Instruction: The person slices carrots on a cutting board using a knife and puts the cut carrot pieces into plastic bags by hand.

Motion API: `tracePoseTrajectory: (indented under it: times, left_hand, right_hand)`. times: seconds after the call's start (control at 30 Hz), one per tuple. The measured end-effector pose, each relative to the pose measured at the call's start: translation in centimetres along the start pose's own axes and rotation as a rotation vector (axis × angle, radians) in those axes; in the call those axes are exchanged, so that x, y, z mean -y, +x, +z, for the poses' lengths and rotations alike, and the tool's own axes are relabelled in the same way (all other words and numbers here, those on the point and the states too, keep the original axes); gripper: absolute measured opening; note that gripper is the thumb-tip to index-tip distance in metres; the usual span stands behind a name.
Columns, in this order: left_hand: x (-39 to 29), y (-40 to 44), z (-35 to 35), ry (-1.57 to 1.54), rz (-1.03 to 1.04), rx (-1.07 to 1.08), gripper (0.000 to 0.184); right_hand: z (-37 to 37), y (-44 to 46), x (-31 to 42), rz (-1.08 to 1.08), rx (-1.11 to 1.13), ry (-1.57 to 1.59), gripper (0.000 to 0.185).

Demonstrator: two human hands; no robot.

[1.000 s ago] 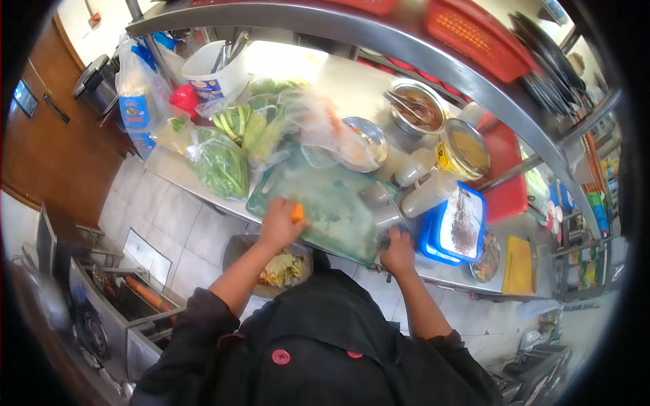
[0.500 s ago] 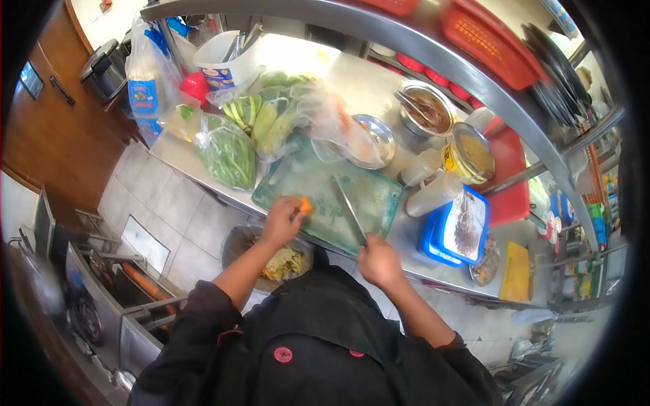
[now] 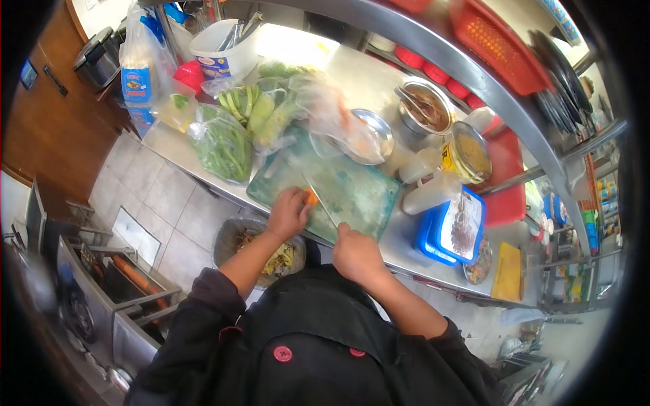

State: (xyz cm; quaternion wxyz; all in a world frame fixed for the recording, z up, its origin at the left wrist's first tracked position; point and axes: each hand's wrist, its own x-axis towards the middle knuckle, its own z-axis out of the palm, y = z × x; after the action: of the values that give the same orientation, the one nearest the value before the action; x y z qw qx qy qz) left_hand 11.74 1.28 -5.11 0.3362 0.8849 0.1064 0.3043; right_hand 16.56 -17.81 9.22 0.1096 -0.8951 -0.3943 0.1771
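Note:
My left hand is closed on a small orange piece of carrot at the near left part of the green cutting board. In my right hand, the handle of a kitchen knife is gripped at the board's near edge. The blade slants up and left, its front part right beside the carrot; whether it touches is too small to tell. Behind the board lie a bag of green beans, green vegetables and a cloudy plastic bag.
A waste bin with scraps stands below the counter edge. Right of the board are a squeeze bottle and a blue-rimmed tub. Farther back sit a metal bowl and a pot of brown sauce. A steel shelf bar arches overhead.
My right hand has moved left with the knife, bringing the blade from the middle of the board to beside the carrot. My left hand stays around the carrot.

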Motion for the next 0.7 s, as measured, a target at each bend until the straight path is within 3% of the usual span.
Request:
tracePoseTrajectory:
  times: [0.2, 0.6, 0.7]
  left_hand:
    - [0.0, 1.0, 1.2, -0.013, 0.043, 0.013, 0.030]
    - [-0.4, 1.8, 1.6, 0.013, 0.085, 0.075, 0.030]
    - [-0.7, 2.0, 1.5, 0.020, 0.084, 0.073, 0.030]
  right_hand:
    - [-0.8, -0.2, -0.4, 0.119, 0.059, 0.045, 0.022]
    - [-1.3, -0.8, -1.1, 0.081, 0.032, 0.082, 0.018]
    - [-2.4, -0.4, -0.9, 0.113, 0.122, 0.088, 0.022]
